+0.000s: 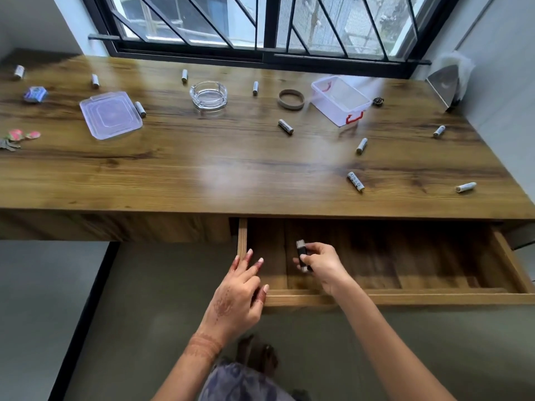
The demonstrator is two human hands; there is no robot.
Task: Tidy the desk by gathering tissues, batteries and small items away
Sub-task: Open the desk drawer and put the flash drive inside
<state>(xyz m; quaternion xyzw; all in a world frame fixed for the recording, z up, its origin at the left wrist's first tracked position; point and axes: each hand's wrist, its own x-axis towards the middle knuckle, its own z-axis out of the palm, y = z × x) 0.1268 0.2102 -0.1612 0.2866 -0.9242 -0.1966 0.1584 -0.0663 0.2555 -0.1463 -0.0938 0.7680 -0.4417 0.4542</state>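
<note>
The wooden drawer (405, 298) under the desk stands pulled out. Inside it, my right hand (322, 264) pinches a small black lighter (302, 254) with a silver top, holding it just above the drawer floor. My left hand (240, 293) rests on the drawer's front left corner with its fingers spread and relaxed. Several white batteries lie scattered across the desk (231, 169), one of them at the front right (355, 181). A clear plastic box (340, 99) with red clips stands at the back right, and its lid (111, 114) lies at the left.
A glass ashtray (208, 95) sits at the back middle, a brown ring (291, 99) beside the box. Keys with a pink fob (17, 138) and a small blue packet (35, 94) lie at the left. A tissue holder (447, 82) hangs on the right wall.
</note>
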